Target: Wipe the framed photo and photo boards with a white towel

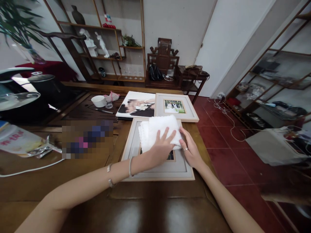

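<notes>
A folded white towel (157,131) lies over the middle of a light wooden picture frame (157,176), hiding most of the picture inside. My left hand (163,145) rests flat on the towel with its fingers spread. At the frame's right side, my right hand (191,150) grips the edge, and its thumb and fingertips touch the towel's corner. Behind this frame stands a second framed photo (174,106), lying face up. Beside it on the left is a white-bordered photo panel (138,104).
A white bowl (98,101) sits on a dark tea tray (80,113) to the left. Nearer are a snack bag (20,140) and a white cable (34,171). A dark kettle (47,87) stands far left. The wooden table (150,204) drops to red floor tiles (223,136) on the right.
</notes>
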